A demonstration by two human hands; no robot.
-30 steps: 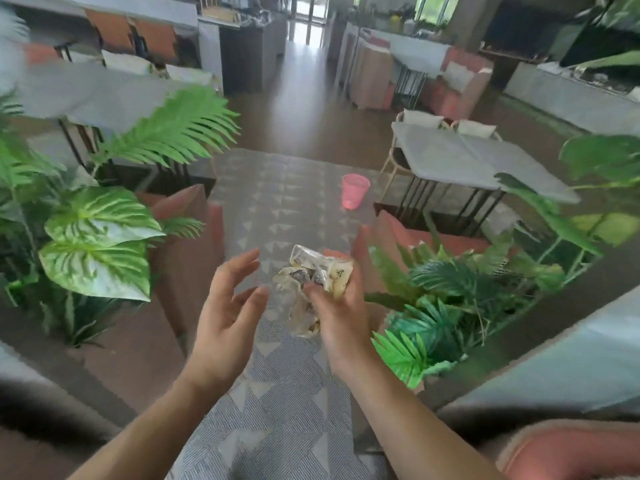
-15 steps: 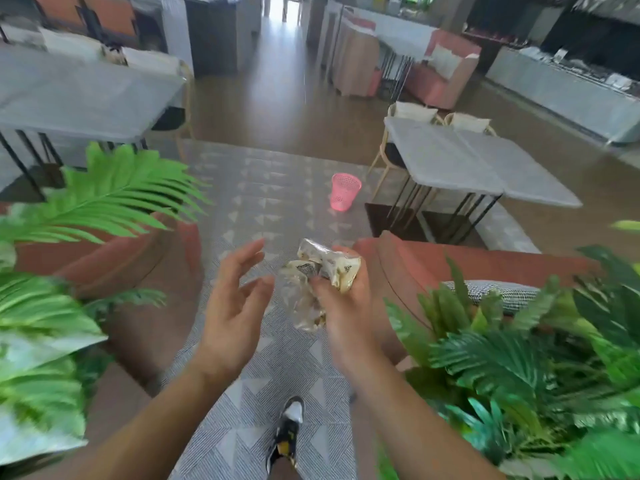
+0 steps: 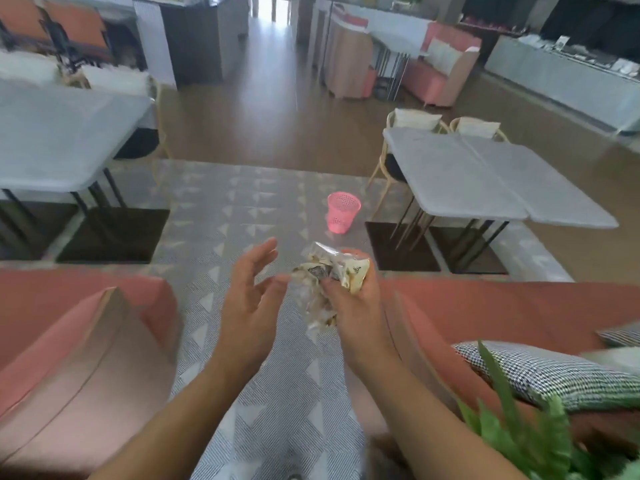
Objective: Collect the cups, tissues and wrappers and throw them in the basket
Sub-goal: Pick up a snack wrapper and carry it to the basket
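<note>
At far left a grey table [image 3: 52, 140] stands above a pink sofa [image 3: 69, 327], and beside them the left hand [image 3: 251, 296] hangs over the patterned rug [image 3: 214, 237] with fingers straight and spread, holding nothing. Just right of it, the right hand [image 3: 353, 299] grips a crumpled bundle of wrappers [image 3: 323, 282], its fingers curled round them. Farther ahead the pink basket [image 3: 343, 212] stands upright on the rug, near another grey table [image 3: 485, 178] on the right.

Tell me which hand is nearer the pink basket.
Right. The right hand, gripping the crumpled wrappers, is directly short of the basket; the open left hand is further off to its left.
</note>
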